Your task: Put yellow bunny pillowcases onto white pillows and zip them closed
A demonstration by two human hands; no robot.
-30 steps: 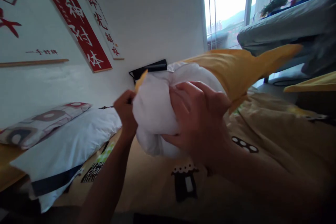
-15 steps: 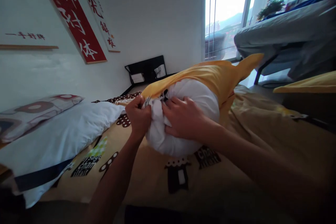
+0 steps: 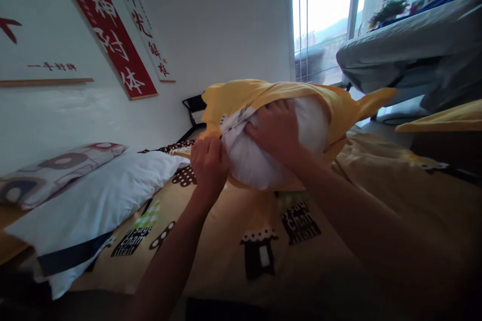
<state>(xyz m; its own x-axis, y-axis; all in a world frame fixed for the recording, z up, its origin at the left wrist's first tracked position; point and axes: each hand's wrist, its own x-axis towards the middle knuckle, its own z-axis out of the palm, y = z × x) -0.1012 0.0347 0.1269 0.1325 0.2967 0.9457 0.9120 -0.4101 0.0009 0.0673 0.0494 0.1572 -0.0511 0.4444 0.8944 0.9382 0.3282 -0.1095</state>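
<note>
A white pillow lies partly inside a yellow pillowcase, its bare end toward me. My left hand is closed on the edge of the case at the pillow's left side. Against the pillow's upper side my right hand grips the white filling, thumb apart, its fingertips hidden at the opening's rim. Loose yellow cloth trails off to the right.
Beneath is a bed with a tan patterned sheet. To the left lie a white pillow and a patterned cushion. A covered table stands by the window. Scrolls hang on the wall.
The yellow case has come up and over more of the pillow's end, hiding much of the white. My right hand has moved up to the rim; my left hand slightly right.
</note>
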